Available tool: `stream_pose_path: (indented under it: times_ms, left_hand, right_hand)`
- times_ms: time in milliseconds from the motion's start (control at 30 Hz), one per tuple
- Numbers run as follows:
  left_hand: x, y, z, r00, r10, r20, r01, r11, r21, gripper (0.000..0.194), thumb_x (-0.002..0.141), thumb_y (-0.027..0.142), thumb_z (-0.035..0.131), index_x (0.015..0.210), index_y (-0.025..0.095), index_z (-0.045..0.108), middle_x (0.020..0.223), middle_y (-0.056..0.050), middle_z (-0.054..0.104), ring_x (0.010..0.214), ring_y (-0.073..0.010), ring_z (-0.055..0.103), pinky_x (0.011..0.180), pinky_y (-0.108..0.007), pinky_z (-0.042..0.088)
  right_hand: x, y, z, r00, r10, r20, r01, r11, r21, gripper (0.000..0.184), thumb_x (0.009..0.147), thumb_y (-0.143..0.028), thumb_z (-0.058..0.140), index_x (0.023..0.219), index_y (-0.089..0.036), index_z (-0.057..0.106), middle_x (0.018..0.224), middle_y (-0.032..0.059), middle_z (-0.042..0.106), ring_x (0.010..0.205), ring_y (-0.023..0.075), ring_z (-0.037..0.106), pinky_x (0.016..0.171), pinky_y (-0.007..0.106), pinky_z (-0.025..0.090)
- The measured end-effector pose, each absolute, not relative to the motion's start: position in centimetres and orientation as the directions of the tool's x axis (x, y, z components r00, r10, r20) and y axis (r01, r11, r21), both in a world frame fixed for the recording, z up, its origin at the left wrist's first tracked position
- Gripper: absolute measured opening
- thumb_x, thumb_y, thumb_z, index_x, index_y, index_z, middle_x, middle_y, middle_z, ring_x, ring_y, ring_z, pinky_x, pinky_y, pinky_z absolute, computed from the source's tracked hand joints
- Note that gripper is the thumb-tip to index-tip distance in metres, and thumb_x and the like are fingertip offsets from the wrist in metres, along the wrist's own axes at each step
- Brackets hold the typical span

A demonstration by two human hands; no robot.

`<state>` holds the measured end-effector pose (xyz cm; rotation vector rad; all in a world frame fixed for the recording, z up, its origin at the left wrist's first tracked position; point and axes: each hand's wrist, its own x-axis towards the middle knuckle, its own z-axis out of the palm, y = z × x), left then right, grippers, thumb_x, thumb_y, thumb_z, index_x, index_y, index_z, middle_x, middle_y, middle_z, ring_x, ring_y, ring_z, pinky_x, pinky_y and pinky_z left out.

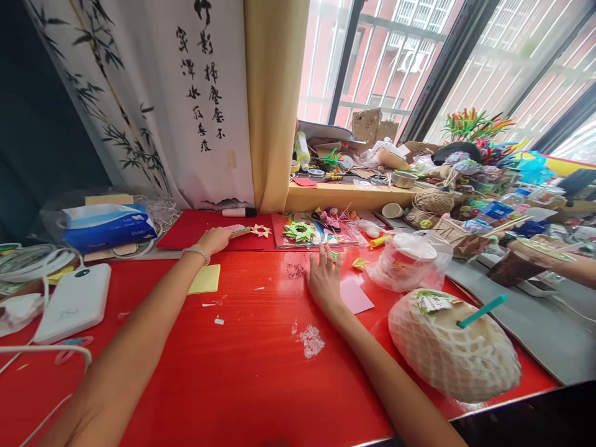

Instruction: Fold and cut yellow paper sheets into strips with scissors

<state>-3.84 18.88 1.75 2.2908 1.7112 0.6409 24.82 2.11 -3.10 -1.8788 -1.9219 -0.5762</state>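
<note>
My left hand (215, 240), with a bracelet at the wrist, is closed on a small flat tan-and-green piece (241, 233) over the dark red sheet. A pale yellow star-shaped paper piece (261, 231) lies just past it, and a yellow paper square (205, 279) lies below the wrist. My right hand (325, 279) rests palm down on the red table, fingers spread. Its fingertips are beside a small green bit (334, 254), and a pink paper square (356, 295) lies by its wrist. A green folded-paper ring (299, 232) sits between the hands, farther back.
A coconut in foam netting (454, 347) with a straw stands at right, near a bagged paper cup (412, 254). A white power bank (73, 304) and blue tissue pack (109, 225) are at left. Another person's arm (568, 270) shows near a dark drink cup (519, 264).
</note>
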Motion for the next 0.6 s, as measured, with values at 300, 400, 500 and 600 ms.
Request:
stream_pose_path:
  times_ms: [300, 400, 500, 600]
  left_hand:
    - [-6.1, 16.8, 5.9, -0.146, 0.910, 0.387, 0.651, -0.206, 0.730, 0.028, 0.083, 0.029, 0.050, 0.101, 0.010, 0.061, 0.104, -0.017, 0.067, 0.107, -0.0305, 0.056, 0.081, -0.035, 0.043]
    - [-5.2, 14.3, 6.3, -0.134, 0.923, 0.361, 0.444, -0.269, 0.855, 0.039, 0.081, 0.039, 0.051, 0.108, 0.012, 0.061, 0.108, -0.013, 0.067, 0.104, -0.0271, 0.059, 0.082, -0.035, 0.047]
    - [-2.5, 10.2, 4.7, 0.004, 0.959, 0.282, 0.222, -0.276, 0.935, 0.053, 0.075, 0.049, 0.057, 0.111, 0.011, 0.061, 0.103, -0.011, 0.069, 0.093, -0.0258, 0.064, 0.079, -0.037, 0.051]
    - [0.6, 6.1, 2.0, 0.133, 0.970, 0.205, 0.071, -0.216, 0.974, 0.058, 0.070, 0.055, 0.062, 0.108, 0.011, 0.063, 0.100, -0.012, 0.070, 0.089, -0.0261, 0.066, 0.079, -0.039, 0.052]
  right_hand:
    - [22.4, 2.2, -3.6, -0.149, 0.794, 0.590, 0.945, 0.290, -0.151, 0.039, 0.091, -0.023, 0.042, 0.128, -0.012, 0.047, 0.146, 0.0187, 0.034, 0.137, 0.0306, 0.025, 0.112, 0.054, 0.015]
    - [21.8, 1.9, -3.3, -0.151, 0.809, 0.569, 0.775, 0.454, -0.440, 0.040, 0.090, -0.030, 0.046, 0.128, -0.015, 0.045, 0.144, 0.0174, 0.035, 0.135, 0.0268, 0.029, 0.110, 0.049, 0.025]
    - [20.8, 1.3, -2.9, -0.117, 0.878, 0.464, 0.391, 0.470, -0.791, 0.053, 0.087, -0.040, 0.053, 0.132, -0.019, 0.037, 0.143, 0.0149, 0.037, 0.132, 0.0225, 0.037, 0.107, 0.042, 0.034]
    - [19.9, 0.8, -2.7, -0.108, 0.930, 0.352, 0.013, 0.355, -0.935, 0.059, 0.083, -0.043, 0.058, 0.133, -0.024, 0.034, 0.139, 0.0105, 0.043, 0.125, 0.0208, 0.045, 0.104, 0.038, 0.038]
